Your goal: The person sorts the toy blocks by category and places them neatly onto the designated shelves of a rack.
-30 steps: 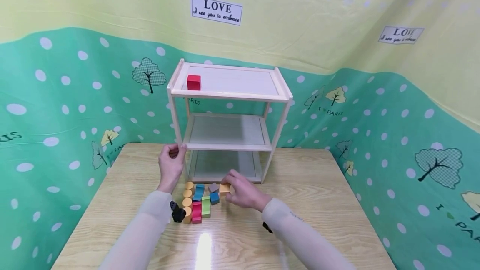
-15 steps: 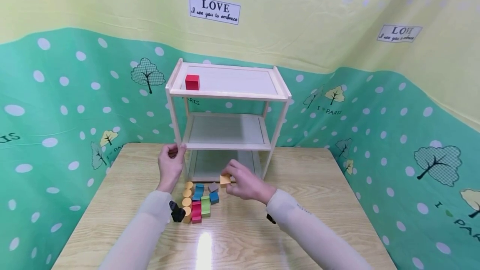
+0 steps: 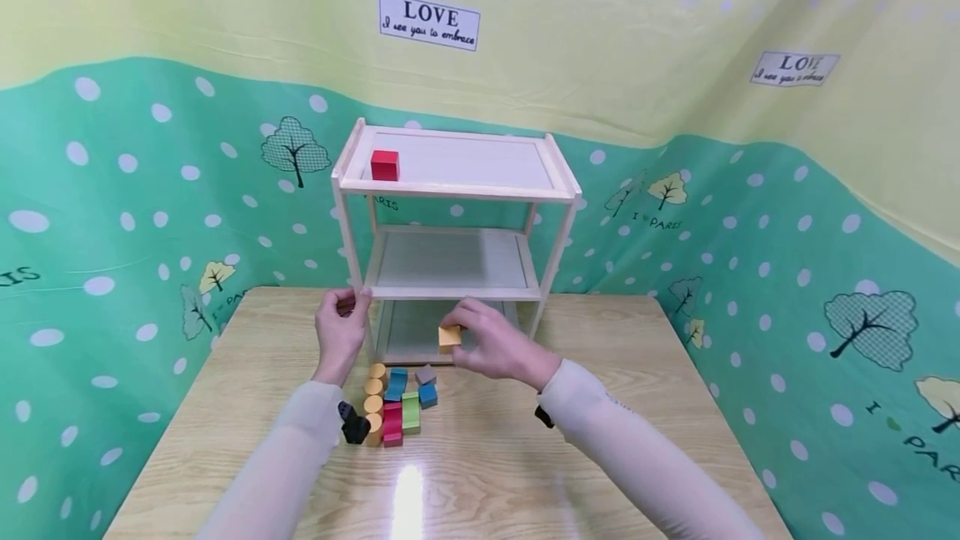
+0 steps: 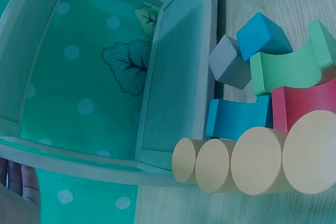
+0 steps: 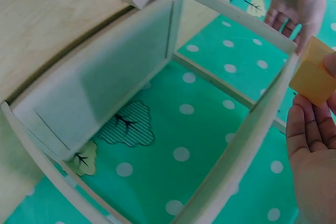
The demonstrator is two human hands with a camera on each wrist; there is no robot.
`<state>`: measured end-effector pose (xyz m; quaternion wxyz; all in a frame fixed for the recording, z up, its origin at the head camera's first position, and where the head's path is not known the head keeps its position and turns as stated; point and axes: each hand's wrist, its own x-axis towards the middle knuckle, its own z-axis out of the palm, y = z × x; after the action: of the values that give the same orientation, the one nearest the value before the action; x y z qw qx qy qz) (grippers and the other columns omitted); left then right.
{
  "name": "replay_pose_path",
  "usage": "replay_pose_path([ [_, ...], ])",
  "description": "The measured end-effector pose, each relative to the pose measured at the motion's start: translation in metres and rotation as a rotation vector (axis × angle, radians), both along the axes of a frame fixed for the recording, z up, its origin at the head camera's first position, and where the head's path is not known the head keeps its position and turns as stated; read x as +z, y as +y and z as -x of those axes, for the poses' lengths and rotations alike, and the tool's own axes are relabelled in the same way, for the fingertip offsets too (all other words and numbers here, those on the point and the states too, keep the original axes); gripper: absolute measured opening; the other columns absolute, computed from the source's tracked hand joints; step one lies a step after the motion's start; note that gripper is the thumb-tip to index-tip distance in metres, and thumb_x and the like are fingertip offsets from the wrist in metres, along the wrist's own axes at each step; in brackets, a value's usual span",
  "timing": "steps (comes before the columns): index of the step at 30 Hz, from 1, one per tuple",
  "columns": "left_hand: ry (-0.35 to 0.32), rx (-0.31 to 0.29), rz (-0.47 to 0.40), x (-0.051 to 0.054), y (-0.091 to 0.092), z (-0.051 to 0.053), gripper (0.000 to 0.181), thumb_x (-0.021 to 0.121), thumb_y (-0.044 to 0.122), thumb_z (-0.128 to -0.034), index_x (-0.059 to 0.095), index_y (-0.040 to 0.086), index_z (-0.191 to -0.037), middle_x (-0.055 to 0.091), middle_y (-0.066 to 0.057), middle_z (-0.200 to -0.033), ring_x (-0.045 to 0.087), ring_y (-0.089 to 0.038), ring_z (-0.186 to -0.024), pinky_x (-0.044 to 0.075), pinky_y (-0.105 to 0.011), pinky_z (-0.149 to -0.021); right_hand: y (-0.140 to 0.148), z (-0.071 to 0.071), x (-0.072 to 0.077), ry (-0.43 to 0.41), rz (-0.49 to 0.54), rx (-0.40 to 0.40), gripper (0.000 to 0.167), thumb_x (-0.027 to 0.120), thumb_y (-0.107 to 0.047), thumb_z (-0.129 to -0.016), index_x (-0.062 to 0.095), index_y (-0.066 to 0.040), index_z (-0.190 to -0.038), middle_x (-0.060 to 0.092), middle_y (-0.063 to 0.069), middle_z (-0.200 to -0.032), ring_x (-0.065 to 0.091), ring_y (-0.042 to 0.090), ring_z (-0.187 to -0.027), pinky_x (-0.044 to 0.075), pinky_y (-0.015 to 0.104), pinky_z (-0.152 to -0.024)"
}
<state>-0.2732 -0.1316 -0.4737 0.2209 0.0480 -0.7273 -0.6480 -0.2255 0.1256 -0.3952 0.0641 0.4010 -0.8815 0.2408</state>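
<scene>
An orange cube (image 3: 449,338) is pinched between the fingers and thumb of the right hand (image 3: 495,342), raised in front of the bottom shelf. The right wrist view shows the same cube (image 5: 315,74) held by the right hand (image 5: 317,145). With bent fingers the left hand (image 3: 341,332) grips the left front post of the white shelf unit (image 3: 457,294) at middle-shelf height. On the left corner of the top board sits a red cube (image 3: 385,166).
Before the shelf unit on the wooden table (image 3: 600,407) lie several orange cylinders (image 3: 373,404), blue (image 3: 396,385), green (image 3: 411,413) and red (image 3: 393,425) curved blocks, a blue cube (image 3: 427,395) and a grey block (image 3: 425,375). Patterned cloth (image 3: 150,207) hangs behind.
The right hand has lifted the orange cube off the table, from beside the grey block, up to in front of the bottom shelf. The left hand stays at the post.
</scene>
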Motion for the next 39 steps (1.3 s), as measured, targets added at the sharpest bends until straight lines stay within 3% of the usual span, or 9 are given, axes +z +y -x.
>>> replay_pose_path([
  [22,-0.002,0.002,-0.003,-0.001,0.001,0.001,0.044,0.063,0.039,-0.0913,0.057,0.000,-0.111,0.059,-0.010,-0.099,0.054,-0.016,-0.086,0.046,-0.017,-0.069,0.003,0.008,0.051,0.089,-0.016,0.029,0.033,0.069,-0.011,-0.082,0.062,-0.010,-0.114,0.052,-0.002,-0.108,0.052,0.010,-0.092,0.050,0.024,-0.079],
  [30,0.009,0.011,0.004,-0.002,0.001,0.001,0.043,0.064,0.038,-0.0913,0.058,0.000,-0.111,0.059,-0.010,-0.098,0.054,-0.016,-0.085,0.046,-0.016,-0.068,0.004,0.011,0.065,0.139,-0.002,0.039,0.032,0.069,-0.007,-0.080,0.063,-0.008,-0.112,0.052,-0.001,-0.107,0.051,0.007,-0.093,0.045,0.018,-0.080],
  [39,-0.007,-0.007,-0.003,-0.001,0.001,0.000,0.043,0.064,0.037,-0.0916,0.057,0.000,-0.113,0.058,-0.010,-0.100,0.053,-0.015,-0.087,0.045,-0.014,-0.069,0.003,0.011,0.088,0.178,0.028,0.066,0.029,0.066,-0.007,-0.082,0.063,-0.007,-0.110,0.052,0.000,-0.107,0.051,0.010,-0.094,0.048,0.025,-0.081],
])
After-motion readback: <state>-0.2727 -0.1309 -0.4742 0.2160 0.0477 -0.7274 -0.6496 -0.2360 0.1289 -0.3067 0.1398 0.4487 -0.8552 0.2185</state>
